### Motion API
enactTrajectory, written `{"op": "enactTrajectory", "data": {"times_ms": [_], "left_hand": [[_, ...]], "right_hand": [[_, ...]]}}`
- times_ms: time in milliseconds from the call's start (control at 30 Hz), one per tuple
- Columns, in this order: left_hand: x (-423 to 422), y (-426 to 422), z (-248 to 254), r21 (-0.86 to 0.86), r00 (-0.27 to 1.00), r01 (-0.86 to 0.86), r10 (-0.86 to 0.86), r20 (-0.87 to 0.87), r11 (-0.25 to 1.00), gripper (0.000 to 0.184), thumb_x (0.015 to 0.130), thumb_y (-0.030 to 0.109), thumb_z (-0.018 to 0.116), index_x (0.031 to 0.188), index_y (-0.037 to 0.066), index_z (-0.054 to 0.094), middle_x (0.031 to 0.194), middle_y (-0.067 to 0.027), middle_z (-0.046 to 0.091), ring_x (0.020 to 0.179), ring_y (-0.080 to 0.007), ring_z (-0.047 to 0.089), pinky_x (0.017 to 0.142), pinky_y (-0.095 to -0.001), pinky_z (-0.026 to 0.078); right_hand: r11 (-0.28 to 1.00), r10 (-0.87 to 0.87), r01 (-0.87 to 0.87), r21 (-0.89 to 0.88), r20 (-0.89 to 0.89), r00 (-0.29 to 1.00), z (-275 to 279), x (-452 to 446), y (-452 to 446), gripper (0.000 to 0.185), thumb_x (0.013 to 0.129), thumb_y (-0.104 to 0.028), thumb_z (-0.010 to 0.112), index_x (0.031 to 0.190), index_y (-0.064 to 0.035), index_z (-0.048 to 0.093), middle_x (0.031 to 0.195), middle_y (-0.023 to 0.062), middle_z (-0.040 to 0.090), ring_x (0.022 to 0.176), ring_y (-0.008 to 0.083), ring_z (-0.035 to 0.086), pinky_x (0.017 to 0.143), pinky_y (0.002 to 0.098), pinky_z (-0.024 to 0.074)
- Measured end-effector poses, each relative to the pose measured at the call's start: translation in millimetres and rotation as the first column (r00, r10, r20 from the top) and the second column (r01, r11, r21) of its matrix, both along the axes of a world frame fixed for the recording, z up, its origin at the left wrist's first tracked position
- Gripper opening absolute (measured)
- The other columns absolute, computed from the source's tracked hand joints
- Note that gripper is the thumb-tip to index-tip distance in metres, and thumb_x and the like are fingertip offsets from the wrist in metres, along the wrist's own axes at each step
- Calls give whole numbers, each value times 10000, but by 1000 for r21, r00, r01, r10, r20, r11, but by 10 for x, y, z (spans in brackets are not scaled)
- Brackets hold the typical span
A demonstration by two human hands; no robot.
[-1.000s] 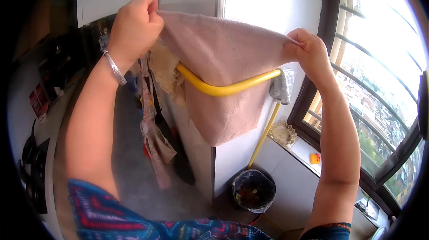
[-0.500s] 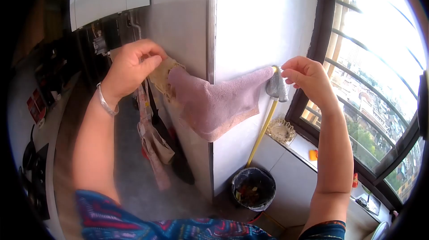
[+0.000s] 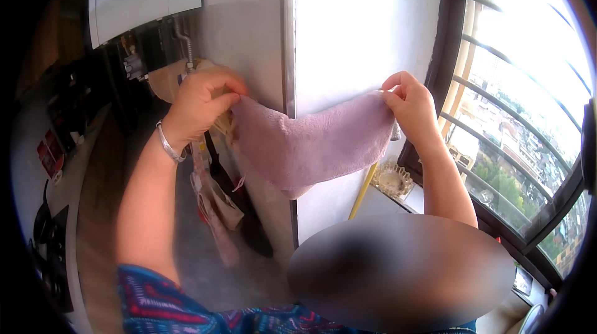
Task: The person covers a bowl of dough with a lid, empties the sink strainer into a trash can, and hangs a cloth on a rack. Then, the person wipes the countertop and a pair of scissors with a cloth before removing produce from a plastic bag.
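A mauve cloth (image 3: 333, 138) hangs across the outer corner of the wall, bent around its edge. My left hand (image 3: 208, 101), with a bracelet on the wrist, pinches the cloth's upper left corner. At the upper right corner, my right hand (image 3: 410, 107) grips the cloth between thumb and fingers. Its top edge runs between both hands and dips slightly at the wall edge. Behind the cloth's right end, only a sliver of a grey cloth (image 3: 395, 131) shows. A paler layer peeks out below the mauve cloth's bottom tip.
Aprons or bags (image 3: 214, 203) hang on the left wall face. A yellow pole (image 3: 363, 191) leans below the cloth, near a scalloped glass dish (image 3: 393, 180) on the ledge. A barred window (image 3: 510, 116) is at right. A blurred oval hides the lower right.
My right hand has moved left from the grey cloth onto the mauve cloth's upper right corner. My left hand has shifted right to its left corner. The mauve cloth now reaches farther right.
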State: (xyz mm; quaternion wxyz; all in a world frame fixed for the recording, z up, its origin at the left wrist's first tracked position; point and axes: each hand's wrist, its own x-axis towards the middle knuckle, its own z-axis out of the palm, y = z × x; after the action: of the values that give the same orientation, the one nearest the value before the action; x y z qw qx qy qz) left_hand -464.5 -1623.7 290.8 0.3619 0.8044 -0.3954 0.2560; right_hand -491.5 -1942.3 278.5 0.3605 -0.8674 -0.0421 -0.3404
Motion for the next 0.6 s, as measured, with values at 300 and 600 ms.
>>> {"op": "enactTrajectory", "data": {"times_ms": [300, 600], "left_hand": [[-64, 63, 38, 35, 998, 70, -70, -2, 997, 53, 670, 2, 555, 723, 4, 555, 905, -85, 572, 890, -172, 525, 796, -272, 394], [256, 280, -109, 152, 983, 20, -47, 176, 988, 41, 847, -20, 455, 814, -12, 477, 950, -74, 530, 885, -158, 499, 828, -245, 362]], "right_hand": [[992, -97, 89, -85, -86, 992, -37, -216, 30, 158, 822, -73, 503, 940, -83, 607, 747, 89, 596, 718, 218, 591, 669, 329, 475], [959, 58, 21, -282, 269, 961, -323, 37, 188, 148, 665, 43, 534, 793, -13, 585, 888, 160, 474, 806, 296, 530, 684, 362, 458]]}}
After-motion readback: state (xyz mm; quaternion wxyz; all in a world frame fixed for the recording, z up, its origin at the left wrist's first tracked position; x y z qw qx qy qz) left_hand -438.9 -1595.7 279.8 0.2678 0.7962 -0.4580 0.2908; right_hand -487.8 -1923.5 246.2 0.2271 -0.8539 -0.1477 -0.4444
